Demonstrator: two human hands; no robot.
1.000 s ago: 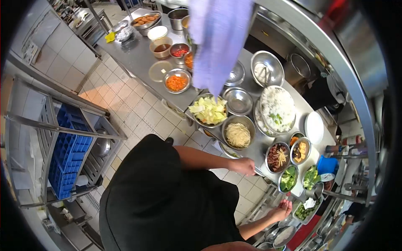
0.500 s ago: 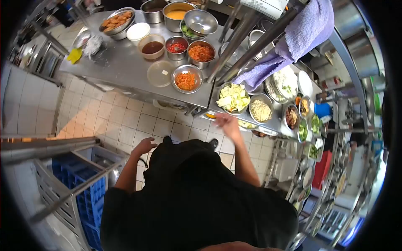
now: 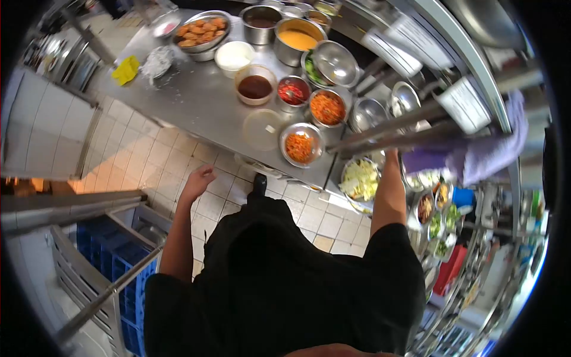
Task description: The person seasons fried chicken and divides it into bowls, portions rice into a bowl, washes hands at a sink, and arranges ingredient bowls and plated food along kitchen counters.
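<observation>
My left hand (image 3: 199,180) hangs in the air over the tiled floor, in front of the steel counter. Its fingers are loosely bent and hold nothing. My right forearm (image 3: 389,193) stretches forward past a bowl of chopped cabbage (image 3: 361,179). The fingers of my right hand are hidden behind the metal posts, close to a purple towel (image 3: 476,157). Left of that arm, a steel bowl of diced orange carrot (image 3: 299,147) and a pot of shredded carrot (image 3: 327,108) stand on the counter. A round translucent lid (image 3: 260,132) lies beside them.
On the steel counter (image 3: 196,104) stand a tub of brown sauce (image 3: 256,86), a pot of orange liquid (image 3: 297,40) and a bowl of fried pieces (image 3: 202,33). Metal posts (image 3: 404,128) cross the right side. Blue crates (image 3: 128,262) stand low on the left.
My right hand has reached forward, from in front of the cabbage bowl to behind the posts. My left hand has moved slightly forward. The view has shifted, bringing the counter closer.
</observation>
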